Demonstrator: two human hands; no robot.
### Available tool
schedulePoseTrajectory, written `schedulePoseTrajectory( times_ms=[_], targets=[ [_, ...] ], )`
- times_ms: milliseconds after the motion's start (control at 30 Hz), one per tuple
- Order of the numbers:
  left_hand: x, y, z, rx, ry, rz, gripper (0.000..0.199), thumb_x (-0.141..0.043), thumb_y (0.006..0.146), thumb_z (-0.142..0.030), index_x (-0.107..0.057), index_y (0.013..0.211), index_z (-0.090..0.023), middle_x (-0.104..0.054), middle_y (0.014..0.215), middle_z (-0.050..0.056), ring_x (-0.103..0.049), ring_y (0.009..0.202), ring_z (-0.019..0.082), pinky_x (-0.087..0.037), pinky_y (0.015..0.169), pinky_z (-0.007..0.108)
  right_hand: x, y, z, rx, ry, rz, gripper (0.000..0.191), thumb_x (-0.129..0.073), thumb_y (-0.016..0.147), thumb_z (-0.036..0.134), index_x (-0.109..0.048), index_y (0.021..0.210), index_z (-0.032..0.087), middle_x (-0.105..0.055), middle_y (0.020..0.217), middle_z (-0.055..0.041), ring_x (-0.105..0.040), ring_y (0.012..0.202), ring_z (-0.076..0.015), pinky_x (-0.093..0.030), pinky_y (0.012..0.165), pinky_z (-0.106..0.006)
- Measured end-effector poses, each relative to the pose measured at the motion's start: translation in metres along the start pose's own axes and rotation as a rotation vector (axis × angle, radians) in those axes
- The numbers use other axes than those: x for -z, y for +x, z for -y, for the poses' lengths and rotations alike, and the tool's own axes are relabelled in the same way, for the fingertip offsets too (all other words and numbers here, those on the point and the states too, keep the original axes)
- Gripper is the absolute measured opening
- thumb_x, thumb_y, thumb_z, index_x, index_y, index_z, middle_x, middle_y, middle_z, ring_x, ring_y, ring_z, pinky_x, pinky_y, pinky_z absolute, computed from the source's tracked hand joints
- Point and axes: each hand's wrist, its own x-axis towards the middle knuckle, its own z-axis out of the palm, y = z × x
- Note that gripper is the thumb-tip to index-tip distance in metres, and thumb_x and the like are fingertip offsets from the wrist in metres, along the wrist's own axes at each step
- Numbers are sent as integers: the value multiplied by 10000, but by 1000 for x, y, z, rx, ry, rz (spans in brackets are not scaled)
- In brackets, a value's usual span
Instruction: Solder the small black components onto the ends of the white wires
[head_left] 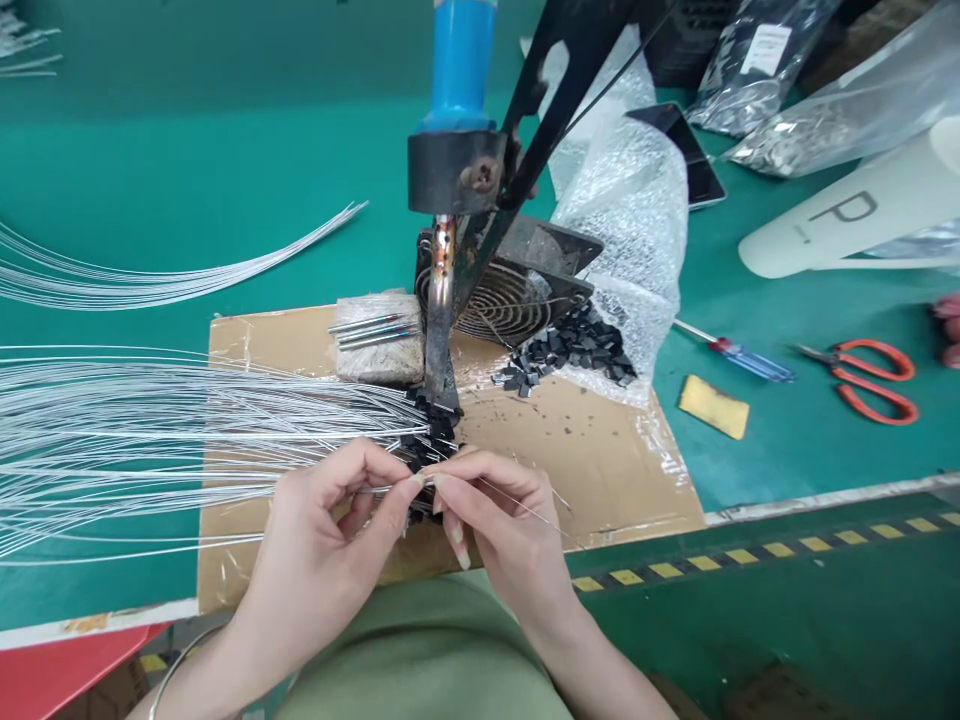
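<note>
My left hand (341,545) and my right hand (502,520) meet over the front of the cardboard (577,470), thumbs and forefingers pinched together. Between the fingertips runs a thin wire (431,480); its exact end is hidden by the fingers. Fine strands (525,507) stick out to the right past my right hand. Just behind the fingers lies a large bundle of white wires (150,420), many ending in small black pieces (431,430). Above these pieces hangs the metal nozzle (441,300) of a blue-handled hot air gun (461,60), clamped in a black stand (555,90).
A round-grilled fan (502,300) and a pile of small black parts (574,350) lie behind. Bubble wrap (622,230), a screwdriver (742,355), a yellow sponge (714,405), orange-handled scissors (874,378) and a white cup (847,215) are right. More wires (187,285) lie left.
</note>
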Motion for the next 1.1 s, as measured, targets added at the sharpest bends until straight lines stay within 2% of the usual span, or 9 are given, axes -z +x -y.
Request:
schedulePoseTrajectory(
  times_ms=[267, 433, 800, 1100],
  targets=[
    [1, 1, -4, -42, 40, 8, 205, -667, 987, -326, -692, 812, -221, -633, 667, -36, -444, 558, 98, -327, 502, 227, 4, 2, 8, -111, 62, 37, 64, -878, 840, 299, -885, 834, 235, -714, 659, 16, -558, 403, -42, -462, 367, -131],
    [5, 3, -5, -14, 26, 49, 193, -680, 973, -323, -710, 814, -218, -665, 700, -20, -481, 590, 104, -352, 522, 222, 8, 7, 13, -200, 69, 73, 102, -902, 797, 319, -878, 783, 221, -718, 622, 7, -568, 394, -66, -464, 345, -149],
    [-3, 2, -4, -14, -29, -17, 164, -691, 977, -289, -721, 831, -221, -699, 728, -23, -523, 595, 97, -383, 526, 213, 0, 4, 10, -182, 151, 21, 134, -908, 800, 342, -878, 794, 211, -724, 628, 12, -569, 382, -56, -498, 352, -139],
    [-13, 1, 4, -80, -31, -142, 137, -679, 983, -254, -718, 859, -210, -714, 750, 0, -618, 677, 124, -425, 576, 227, -10, 3, 2, -135, 206, -63, 121, -911, 783, 343, -884, 800, 226, -725, 632, 7, -565, 395, -65, -540, 374, -157]
  ],
)
